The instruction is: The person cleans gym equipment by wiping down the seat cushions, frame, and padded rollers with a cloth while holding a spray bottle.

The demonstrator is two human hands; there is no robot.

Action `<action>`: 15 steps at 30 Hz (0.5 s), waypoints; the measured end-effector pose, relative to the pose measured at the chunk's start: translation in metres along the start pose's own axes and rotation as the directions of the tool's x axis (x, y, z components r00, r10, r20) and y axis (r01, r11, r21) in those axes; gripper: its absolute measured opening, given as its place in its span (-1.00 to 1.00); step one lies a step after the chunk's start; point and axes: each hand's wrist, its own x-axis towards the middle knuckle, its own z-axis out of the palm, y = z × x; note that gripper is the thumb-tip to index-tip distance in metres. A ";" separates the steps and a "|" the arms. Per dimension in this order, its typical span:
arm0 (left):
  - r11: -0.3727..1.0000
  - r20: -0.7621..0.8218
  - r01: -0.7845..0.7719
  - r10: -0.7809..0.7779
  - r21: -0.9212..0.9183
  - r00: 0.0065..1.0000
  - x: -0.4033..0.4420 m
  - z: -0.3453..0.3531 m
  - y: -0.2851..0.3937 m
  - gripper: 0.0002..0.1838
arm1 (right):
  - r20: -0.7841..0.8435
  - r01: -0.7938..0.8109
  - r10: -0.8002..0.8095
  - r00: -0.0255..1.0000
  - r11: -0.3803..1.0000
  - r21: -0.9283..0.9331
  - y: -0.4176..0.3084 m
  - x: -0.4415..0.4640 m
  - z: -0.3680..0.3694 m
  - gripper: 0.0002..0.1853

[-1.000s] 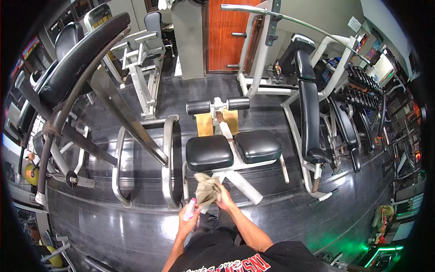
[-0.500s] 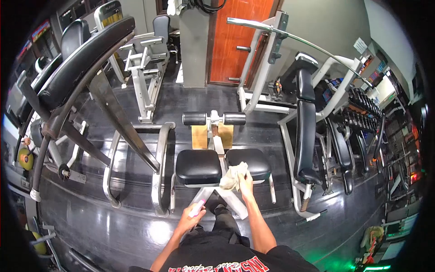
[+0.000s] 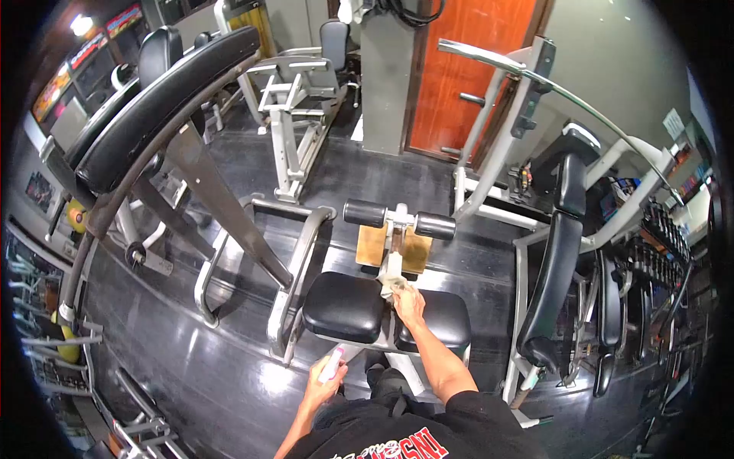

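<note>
My left hand (image 3: 321, 385) is closed around a small white bottle with a pink top (image 3: 332, 365), held low in front of my body. My right hand (image 3: 410, 307) grips a pale cloth (image 3: 391, 286) and presses it on the light metal post between the seats of a bench. To either side of that post lie the left black seat pad (image 3: 344, 307) and the right black seat pad (image 3: 436, 321). Beyond the cloth, black foam rollers (image 3: 365, 212) sit on a crossbar above a wooden footplate (image 3: 417, 251). The fingers partly hide the cloth.
A large machine with a long black pad (image 3: 168, 107) leans in at the left. On the right stands a barbell bench (image 3: 552, 283), its bar (image 3: 566, 93) crossing above. Dumbbell racks (image 3: 664, 237) are farther right. An orange-brown door (image 3: 478, 69) is at the back.
My right hand has moved the cloth from over the right seat pad to the post between the pads. The view has turned left. My left hand still holds the bottle.
</note>
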 end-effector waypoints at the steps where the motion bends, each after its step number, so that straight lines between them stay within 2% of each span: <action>1: 1.000 -0.012 0.014 -0.014 -0.002 1.000 -0.002 0.004 0.002 -0.78 | 0.066 -0.035 0.035 0.997 0.999 -0.006 -0.004 -0.002 -0.005 -0.77; 2: 0.999 -0.015 0.049 -0.049 -0.002 0.999 -0.003 0.007 0.004 -0.78 | -0.064 0.125 -0.134 0.989 0.983 -0.132 -0.007 -0.007 -0.011 -0.78; 3: 0.997 -0.014 0.080 -0.080 -0.001 0.997 -0.003 0.011 0.007 -0.77 | -0.055 0.128 -0.136 0.989 0.983 -0.132 -0.007 -0.006 -0.013 -0.78; 5: 0.998 -0.028 0.061 -0.061 -0.008 0.998 -0.002 0.020 0.008 -0.78 | -0.079 -0.206 0.223 0.972 0.962 0.181 -0.012 0.000 -0.017 -0.78; 6: 0.998 -0.034 0.058 -0.060 -0.033 0.998 -0.003 0.023 0.007 -0.78 | -0.236 -0.122 0.206 0.950 0.938 0.324 -0.015 0.006 -0.022 -0.79; 7: 0.997 -0.038 0.058 -0.060 -0.059 0.997 -0.004 0.025 0.006 -0.78 | -0.261 -0.146 0.304 0.916 0.861 0.488 -0.020 0.008 -0.029 -0.80; 9: 0.997 -0.043 0.058 -0.060 -0.042 0.997 -0.004 0.025 0.007 -0.79 | -0.332 -0.155 0.354 0.874 0.852 0.500 -0.018 0.016 -0.029 -0.81; 11: 0.998 -0.038 0.055 -0.056 -0.027 0.998 -0.007 0.027 0.005 -0.79 | -0.152 -0.146 0.212 0.965 0.922 0.359 -0.013 0.012 -0.026 -0.80; 12: 0.998 -0.056 0.038 -0.041 -0.049 0.998 -0.007 0.027 0.003 -0.80 | 0.011 -0.116 0.116 0.993 0.982 0.151 -0.002 0.008 -0.017 -0.81; 13: 0.997 -0.073 0.022 -0.027 -0.069 0.997 -0.009 0.027 0.001 -0.80 | 0.203 0.103 -0.071 0.977 0.983 -0.153 0.004 0.004 -0.009 -0.80; 15: 0.998 -0.076 0.002 -0.006 -0.066 0.997 -0.015 0.026 -0.001 -0.80 | 0.200 0.240 -0.194 0.960 0.940 -0.240 0.007 -0.015 0.004 -0.77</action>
